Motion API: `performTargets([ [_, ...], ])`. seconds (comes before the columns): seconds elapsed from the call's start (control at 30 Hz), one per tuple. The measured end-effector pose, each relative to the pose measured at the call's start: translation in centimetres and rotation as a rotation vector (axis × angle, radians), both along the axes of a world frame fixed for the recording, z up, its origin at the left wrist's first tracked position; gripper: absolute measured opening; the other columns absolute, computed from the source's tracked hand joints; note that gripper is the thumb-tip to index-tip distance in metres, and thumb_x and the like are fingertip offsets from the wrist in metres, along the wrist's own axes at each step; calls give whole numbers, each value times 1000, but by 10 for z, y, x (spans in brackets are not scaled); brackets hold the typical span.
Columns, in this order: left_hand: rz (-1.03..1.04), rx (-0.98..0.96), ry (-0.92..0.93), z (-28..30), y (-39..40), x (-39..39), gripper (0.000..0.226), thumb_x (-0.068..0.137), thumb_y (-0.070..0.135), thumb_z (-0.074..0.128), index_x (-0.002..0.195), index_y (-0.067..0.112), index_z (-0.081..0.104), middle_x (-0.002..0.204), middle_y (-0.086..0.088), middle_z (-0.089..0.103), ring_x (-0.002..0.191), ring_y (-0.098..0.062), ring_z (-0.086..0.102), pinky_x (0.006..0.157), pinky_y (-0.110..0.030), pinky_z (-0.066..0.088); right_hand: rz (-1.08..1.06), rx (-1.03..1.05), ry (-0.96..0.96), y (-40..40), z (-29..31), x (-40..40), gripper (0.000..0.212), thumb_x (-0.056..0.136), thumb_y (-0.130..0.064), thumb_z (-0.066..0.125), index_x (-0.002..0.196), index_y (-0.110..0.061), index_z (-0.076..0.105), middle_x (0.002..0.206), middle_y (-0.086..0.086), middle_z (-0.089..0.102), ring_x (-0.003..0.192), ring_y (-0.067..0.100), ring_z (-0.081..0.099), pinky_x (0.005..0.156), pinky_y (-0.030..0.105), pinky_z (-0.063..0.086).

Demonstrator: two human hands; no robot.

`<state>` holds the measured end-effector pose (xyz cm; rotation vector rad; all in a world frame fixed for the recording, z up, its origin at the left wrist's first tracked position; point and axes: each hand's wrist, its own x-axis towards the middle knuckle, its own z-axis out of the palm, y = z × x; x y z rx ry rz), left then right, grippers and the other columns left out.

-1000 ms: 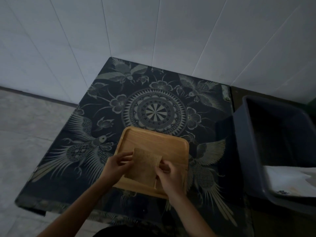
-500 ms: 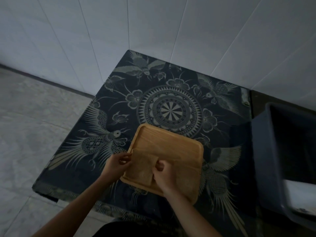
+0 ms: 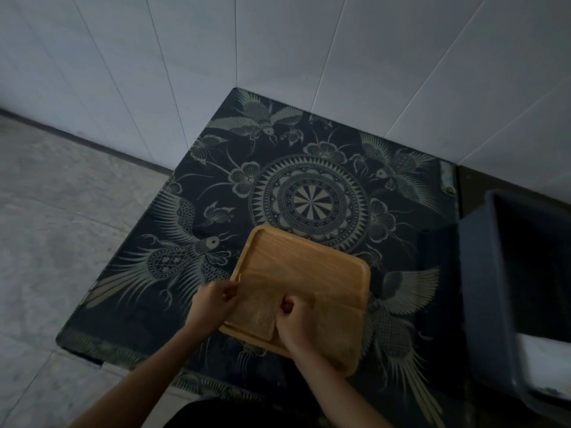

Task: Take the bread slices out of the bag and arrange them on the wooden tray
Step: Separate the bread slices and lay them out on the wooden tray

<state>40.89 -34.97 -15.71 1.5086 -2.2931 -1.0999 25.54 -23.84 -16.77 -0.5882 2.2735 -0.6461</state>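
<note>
A brown bread slice [image 3: 258, 307] lies at the near left corner of the wooden tray [image 3: 309, 267]. My left hand [image 3: 213, 302] pinches the slice's left edge at the tray's rim. On the slice's right edge rests my right hand [image 3: 293, 322], fingers curled on it. A second slice [image 3: 340, 322] seems to lie flat on the tray just right of that hand, its outline faint in the dim light. A white bag [image 3: 543, 366] sits in the grey bin at the right edge.
The tray stands on a dark table [image 3: 309, 186] with a bird and mandala pattern. A grey plastic bin [image 3: 482, 273] stands close to the table's right side. White tiled walls rise behind, and grey floor lies to the left.
The slice has come down from a tilted hold to lie flat on the tray's near left corner, both hands lowering with it. The view has shifted to the left.
</note>
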Motion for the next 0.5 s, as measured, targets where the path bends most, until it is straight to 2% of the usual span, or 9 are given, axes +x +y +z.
performTargets([
  [0.13,-38,36,-88,2,-2,-3,24,87,19,73,111,18,77,91,1,79,85,-15,73,74,-31,58,2,-13,-40,1,9,1,10,98,-21,66,107,-18,69,81,-14,58,75,8,60,71,27,56],
  [0.23,-33,-4,-147,7,0,-8,19,90,30,65,103,18,73,92,1,76,81,-18,71,70,-38,59,-11,-95,-131,12,23,-3,11,97,-21,67,107,-21,68,98,-5,70,90,15,69,84,41,62],
  [0.3,-19,-97,-137,9,3,-14,22,91,33,64,106,18,70,97,1,73,81,-20,69,67,-36,57,-22,-143,-124,24,33,-13,19,95,-26,69,114,-24,69,104,-8,71,94,8,69,82,35,62],
  [0.37,-46,-139,-78,12,6,-22,24,88,28,66,110,17,70,99,0,72,80,-19,68,66,-34,55,-9,-172,-47,39,42,-26,18,95,-31,69,113,-29,69,99,-17,69,89,-4,65,71,14,55],
  [0.4,-66,-125,-44,14,8,-27,25,87,27,68,111,19,70,98,2,72,80,-16,67,67,-33,55,-15,-188,-16,47,47,-32,18,95,-31,69,113,-30,69,96,-19,68,88,-8,63,67,9,52],
  [0.5,-122,-75,28,19,15,-43,27,85,29,71,112,25,70,92,15,69,77,-5,66,70,-31,56,-69,-222,11,67,53,-51,20,96,-28,69,115,-25,71,96,-17,69,89,-6,64,71,11,51],
])
